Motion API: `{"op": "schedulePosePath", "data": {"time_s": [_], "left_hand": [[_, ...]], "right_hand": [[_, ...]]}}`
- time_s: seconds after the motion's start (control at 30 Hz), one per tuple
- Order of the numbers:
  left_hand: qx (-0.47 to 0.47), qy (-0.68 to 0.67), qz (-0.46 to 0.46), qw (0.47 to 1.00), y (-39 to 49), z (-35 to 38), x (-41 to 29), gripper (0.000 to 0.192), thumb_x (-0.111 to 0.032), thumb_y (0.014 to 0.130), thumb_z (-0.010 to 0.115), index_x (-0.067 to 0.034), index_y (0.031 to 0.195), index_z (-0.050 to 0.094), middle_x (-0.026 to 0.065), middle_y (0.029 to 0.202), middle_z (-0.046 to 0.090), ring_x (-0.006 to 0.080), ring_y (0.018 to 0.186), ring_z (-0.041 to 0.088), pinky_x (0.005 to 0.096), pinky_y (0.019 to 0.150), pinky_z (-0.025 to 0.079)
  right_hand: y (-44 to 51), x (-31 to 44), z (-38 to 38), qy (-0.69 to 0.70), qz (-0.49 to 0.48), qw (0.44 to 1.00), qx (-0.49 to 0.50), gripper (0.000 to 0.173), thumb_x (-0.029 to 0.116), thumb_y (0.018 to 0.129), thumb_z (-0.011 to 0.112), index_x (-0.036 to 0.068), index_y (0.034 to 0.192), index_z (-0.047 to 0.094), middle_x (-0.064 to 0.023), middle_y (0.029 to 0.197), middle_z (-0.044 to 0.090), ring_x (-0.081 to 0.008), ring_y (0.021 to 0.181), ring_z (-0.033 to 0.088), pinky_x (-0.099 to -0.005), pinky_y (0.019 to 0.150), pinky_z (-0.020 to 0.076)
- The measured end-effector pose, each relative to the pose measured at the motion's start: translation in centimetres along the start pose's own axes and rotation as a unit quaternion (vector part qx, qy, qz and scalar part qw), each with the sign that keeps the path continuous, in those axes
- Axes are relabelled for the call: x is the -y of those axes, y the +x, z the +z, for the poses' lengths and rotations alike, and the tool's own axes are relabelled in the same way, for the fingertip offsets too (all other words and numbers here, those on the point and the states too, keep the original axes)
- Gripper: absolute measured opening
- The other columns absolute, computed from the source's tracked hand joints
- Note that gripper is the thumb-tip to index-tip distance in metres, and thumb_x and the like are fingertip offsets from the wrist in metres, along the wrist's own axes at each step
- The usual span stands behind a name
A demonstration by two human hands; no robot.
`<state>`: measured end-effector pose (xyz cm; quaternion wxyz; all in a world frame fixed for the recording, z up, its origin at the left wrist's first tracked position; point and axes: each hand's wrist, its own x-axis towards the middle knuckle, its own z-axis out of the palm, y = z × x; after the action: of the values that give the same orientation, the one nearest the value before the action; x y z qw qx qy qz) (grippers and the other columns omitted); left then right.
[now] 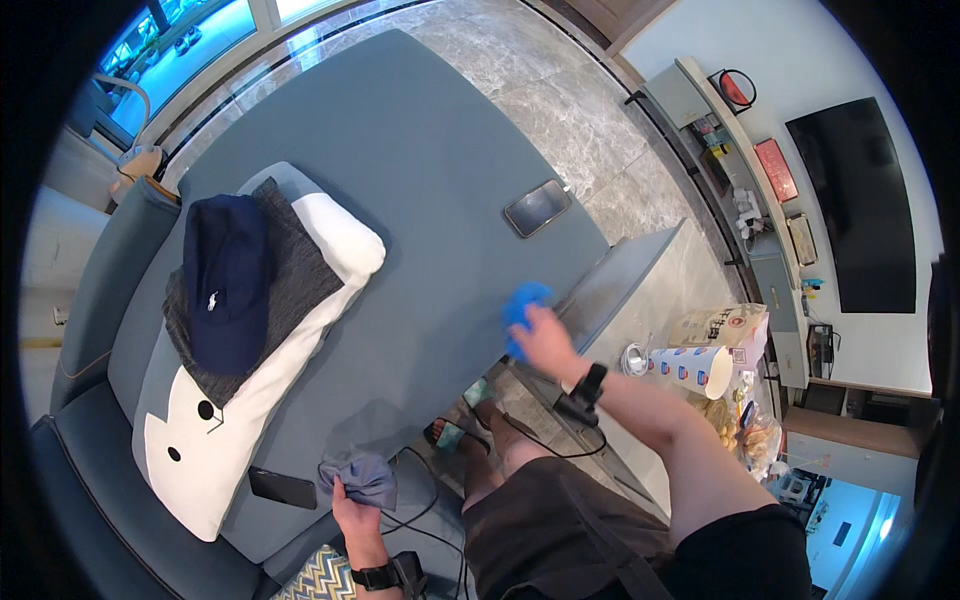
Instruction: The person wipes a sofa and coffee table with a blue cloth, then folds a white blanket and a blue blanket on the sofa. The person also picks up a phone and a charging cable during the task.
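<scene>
My left hand, low in the view, grips a bunched grey-blue cloth over the edge of the grey-blue sofa. A dark smartphone lies on the seat just left of that cloth. Farther right, my right hand has its fingers on a bright blue cloth at the sofa's edge, near the coffee table. Another smartphone rests beyond it. To the left, a navy cap sits on folded dark grey fabric, atop a white cushion with black eye spots.
The marble-topped coffee table carries a coiled white cable, a patterned paper tub, a paper bag and bagged food. Black cables loop beside my legs. A zigzag-patterned cushion lies at the bottom.
</scene>
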<state>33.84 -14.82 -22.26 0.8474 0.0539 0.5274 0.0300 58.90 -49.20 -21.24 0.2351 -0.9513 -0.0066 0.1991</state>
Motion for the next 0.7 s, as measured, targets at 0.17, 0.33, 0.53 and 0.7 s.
{"op": "schedulePosePath", "data": {"time_s": [0.17,0.33,0.53,0.7], "left_hand": [[-0.023,0.008,-0.002,1.0,0.4,2.6,0.4,0.044,-0.032,0.098,0.034,-0.001,0.127,0.046,0.0144,0.131,0.049,0.033,0.122,0.045,0.0496,0.106,0.03],[-0.029,0.029,-0.016,0.999,2.1,4.8,1.2,0.044,-0.032,0.098,0.034,-0.001,0.126,0.046,0.014,0.131,0.05,0.0339,0.122,0.046,0.051,0.105,0.03],[-0.04,0.053,-0.021,0.998,4.4,7.2,3.8,0.042,-0.031,0.099,0.033,0.0,0.123,0.048,0.0153,0.128,0.051,0.034,0.12,0.047,0.05,0.105,0.031],[-0.037,0.055,-0.029,0.997,4.5,9.6,5.0,0.043,-0.031,0.099,0.032,0.0,0.123,0.048,0.0159,0.128,0.051,0.034,0.12,0.046,0.0499,0.106,0.031]], "right_hand": [[-2.3,9.6,2.4,-0.013,-0.546,0.828,0.127,0.043,0.014,0.081,0.055,0.026,0.121,0.048,-0.0099,0.101,0.051,-0.0283,0.086,0.059,-0.0388,0.065,0.0502],[5.1,0.1,-0.5,-0.114,-0.429,0.884,0.146,0.03,0.014,0.085,0.052,0.025,0.112,0.058,-0.007,0.103,0.059,-0.0254,0.098,0.058,-0.0383,0.076,0.0511],[14.0,-16.1,-7.7,0.256,0.377,0.851,-0.261,0.027,0.02,0.088,0.051,-0.003,0.099,0.058,-0.0237,0.09,0.062,-0.0382,0.088,0.061,-0.0418,0.074,0.0485],[18.2,-16.1,-10.8,0.003,0.16,0.908,-0.386,0.027,0.02,0.087,0.053,0.004,0.107,0.059,-0.0206,0.1,0.063,-0.0353,0.094,0.06,-0.0403,0.077,0.0482]]}}
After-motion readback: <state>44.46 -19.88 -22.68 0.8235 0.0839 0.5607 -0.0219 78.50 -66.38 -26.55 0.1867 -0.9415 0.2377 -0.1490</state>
